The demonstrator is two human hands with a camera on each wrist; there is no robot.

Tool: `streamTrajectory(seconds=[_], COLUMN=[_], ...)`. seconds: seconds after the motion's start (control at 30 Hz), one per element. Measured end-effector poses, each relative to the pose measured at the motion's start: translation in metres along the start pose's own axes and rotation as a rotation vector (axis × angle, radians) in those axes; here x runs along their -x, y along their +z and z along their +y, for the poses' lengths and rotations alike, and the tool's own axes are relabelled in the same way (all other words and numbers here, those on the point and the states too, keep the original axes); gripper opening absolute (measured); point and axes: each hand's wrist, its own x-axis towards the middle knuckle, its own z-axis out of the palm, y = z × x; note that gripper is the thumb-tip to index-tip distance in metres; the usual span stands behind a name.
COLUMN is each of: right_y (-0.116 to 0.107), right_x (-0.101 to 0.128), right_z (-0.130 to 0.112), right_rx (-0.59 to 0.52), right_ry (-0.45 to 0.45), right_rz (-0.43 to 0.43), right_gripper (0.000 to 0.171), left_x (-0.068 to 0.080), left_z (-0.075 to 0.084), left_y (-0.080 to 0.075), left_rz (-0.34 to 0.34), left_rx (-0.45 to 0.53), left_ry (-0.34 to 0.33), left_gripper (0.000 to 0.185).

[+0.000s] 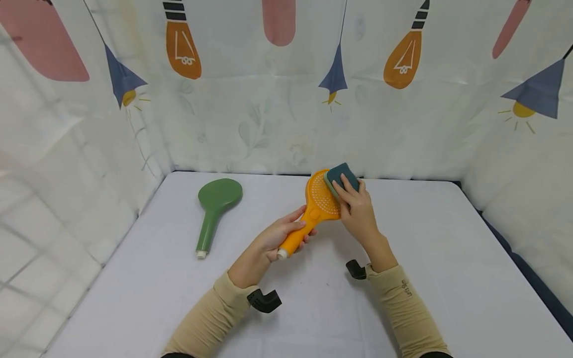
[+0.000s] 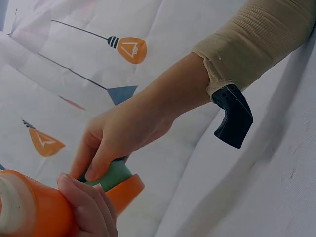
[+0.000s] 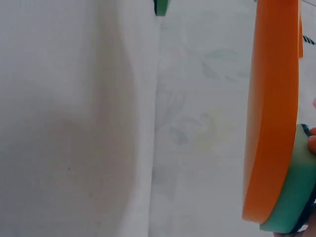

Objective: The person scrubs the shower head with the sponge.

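Note:
My left hand [image 1: 279,236] grips the handle of an orange shower head [image 1: 319,201] and holds it above the white table [image 1: 447,258], its perforated face turned up. My right hand [image 1: 355,209] holds a green sponge [image 1: 342,177] pressed against the far right edge of that face. In the left wrist view the left fingers [image 2: 89,210] curl round the orange handle [image 2: 34,210], and the right hand [image 2: 133,128] pushes the sponge [image 2: 112,175] onto the head. The right wrist view shows the orange head [image 3: 271,113] edge-on with the sponge [image 3: 291,197] against it.
A green shower head [image 1: 215,209] lies face down on the table to the left. Patterned fabric walls [image 1: 286,89] with lamp prints enclose the table at the back and on both sides. Black wrist camera mounts [image 1: 264,300] sit on both sleeves.

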Motion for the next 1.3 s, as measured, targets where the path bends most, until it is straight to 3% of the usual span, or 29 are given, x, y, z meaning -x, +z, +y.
streamTrajectory(seconds=[0.23, 0.4, 0.57, 0.93, 1.17, 1.3], right_y=[0.009, 0.008, 0.004, 0.002, -0.014, -0.016], right_x=[0.003, 0.003, 0.003, 0.002, 0.0, -0.002], right_z=[-0.02, -0.032, -0.031, -0.003, 0.012, 0.008], right_rx=[-0.035, -0.067, -0.085, -0.054, 0.002, 0.003], right_ry=[-0.032, -0.126, -0.165, -0.054, 0.117, 0.087], right_rz=[-0.101, -0.176, -0.149, 0.004, 0.055, 0.043], right_gripper=[0.038, 0.041, 0.044, 0.04, 0.039, 0.04], left_x=[-0.002, -0.001, 0.0, -0.001, 0.0, 0.001], left_z=[0.002, 0.006, 0.006, -0.001, -0.002, -0.001], left_y=[-0.005, -0.007, -0.008, -0.005, -0.003, -0.002], left_rz=[0.018, 0.012, -0.006, -0.063, -0.075, -0.088], left_rx=[0.005, 0.004, -0.027, -0.038, -0.049, -0.065], left_ry=[-0.001, 0.008, 0.013, -0.013, -0.023, -0.022], left_gripper=[0.059, 0.058, 0.057, 0.058, 0.058, 0.058])
